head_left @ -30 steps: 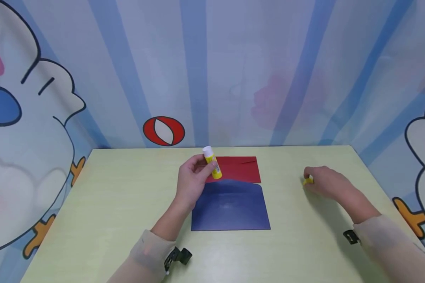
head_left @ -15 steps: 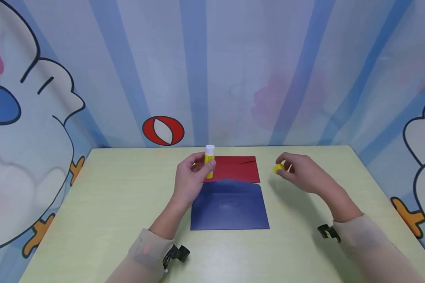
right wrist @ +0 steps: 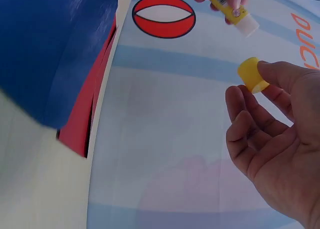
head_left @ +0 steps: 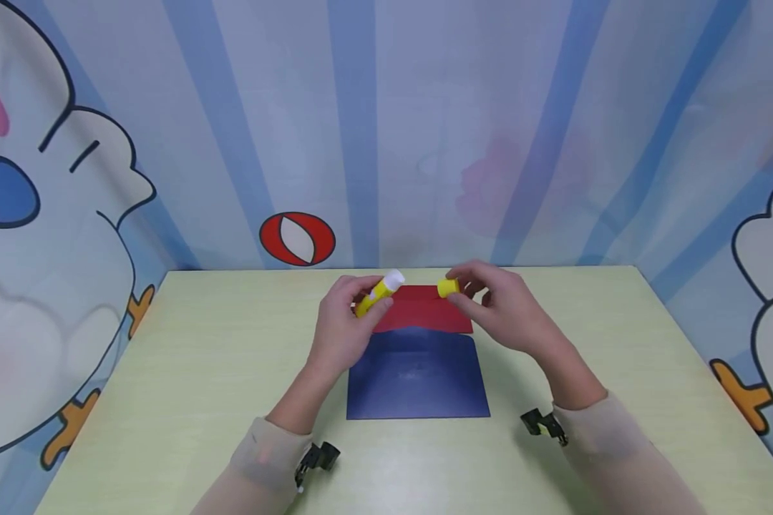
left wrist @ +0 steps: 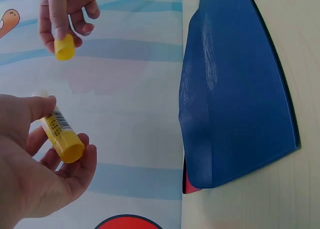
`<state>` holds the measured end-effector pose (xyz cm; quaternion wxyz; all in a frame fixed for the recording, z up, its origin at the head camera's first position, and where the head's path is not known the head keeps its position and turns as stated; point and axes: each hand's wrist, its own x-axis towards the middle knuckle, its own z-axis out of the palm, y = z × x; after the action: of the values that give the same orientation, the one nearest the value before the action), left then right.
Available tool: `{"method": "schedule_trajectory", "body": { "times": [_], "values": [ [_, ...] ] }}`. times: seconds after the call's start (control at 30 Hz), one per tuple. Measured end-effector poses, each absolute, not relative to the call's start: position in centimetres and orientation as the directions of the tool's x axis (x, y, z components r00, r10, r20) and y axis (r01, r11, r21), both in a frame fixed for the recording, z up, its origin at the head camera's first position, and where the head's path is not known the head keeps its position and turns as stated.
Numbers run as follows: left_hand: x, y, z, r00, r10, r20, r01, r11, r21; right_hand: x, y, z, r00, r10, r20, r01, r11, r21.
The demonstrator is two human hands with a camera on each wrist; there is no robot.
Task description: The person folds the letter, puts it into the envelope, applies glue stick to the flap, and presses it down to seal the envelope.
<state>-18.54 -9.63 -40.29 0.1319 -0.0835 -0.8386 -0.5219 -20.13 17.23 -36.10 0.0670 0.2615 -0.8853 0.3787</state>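
Note:
My left hand [head_left: 343, 320] grips a yellow glue stick [left wrist: 61, 134], its white end [head_left: 394, 280] tilted up toward the right. Between thumb and fingertips, my right hand [head_left: 502, 307] pinches a small yellow cap [head_left: 447, 287]. In the head view a short gap separates the cap from the white end. Both hands are raised over the far part of the table. Below them lies a red envelope [head_left: 425, 315], partly hidden by the hands. In front of it a blue envelope [head_left: 419, 379] lies flat, its flap edge overlapping the red one.
The pale wooden table [head_left: 219, 372] ends at a wall covering [head_left: 419, 143] with blue stripes and cartoon figures. A black wrist camera [head_left: 318, 461] sits at the left cuff, another black camera [head_left: 544, 425] at the right.
My right hand has lifted the yellow cap off the right side of the table and carried it left, near the glue stick. The glue stick has tipped from near upright toward the right.

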Motion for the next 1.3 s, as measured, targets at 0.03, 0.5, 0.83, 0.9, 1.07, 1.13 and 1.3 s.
{"method": "schedule_trajectory", "body": {
  "times": [0.03,0.5,0.83,0.9,1.07,1.13,1.3],
  "values": [
    [-18.6,-9.6,-40.3,-0.95,0.012,0.313,0.284,0.454,0.845,-20.1,16.9,-36.2,-0.85,-0.41,0.331,-0.521,0.565,-0.64],
    [-18.1,-9.5,-40.0,-0.947,0.15,0.283,0.318,0.552,0.771,-20.3,14.6,-37.8,-0.825,-0.405,0.393,-0.558,0.481,-0.676],
    [-18.0,-9.4,-39.6,-0.942,0.181,0.284,0.334,0.596,0.73,-20.3,14.2,-38.5,-0.814,-0.422,0.399,-0.571,0.457,-0.681],
    [-17.9,-9.4,-39.6,-0.943,0.187,0.276,0.332,0.598,0.73,-20.3,14.2,-38.6,-0.815,-0.42,0.399,-0.57,0.451,-0.687],
    [-17.9,-9.4,-39.5,-0.942,0.199,0.27,0.335,0.594,0.732,-20.3,14.3,-38.8,-0.823,-0.419,0.384,-0.554,0.44,-0.707],
    [-17.9,-9.4,-39.6,-0.941,0.206,0.27,0.339,0.591,0.732,-20.3,14.2,-38.9,-0.824,-0.422,0.379,-0.551,0.439,-0.71],
    [-17.9,-9.4,-39.7,-0.936,0.22,0.274,0.351,0.58,0.735,-20.5,14.1,-39.1,-0.827,-0.425,0.368,-0.544,0.437,-0.716]
  ]
}}
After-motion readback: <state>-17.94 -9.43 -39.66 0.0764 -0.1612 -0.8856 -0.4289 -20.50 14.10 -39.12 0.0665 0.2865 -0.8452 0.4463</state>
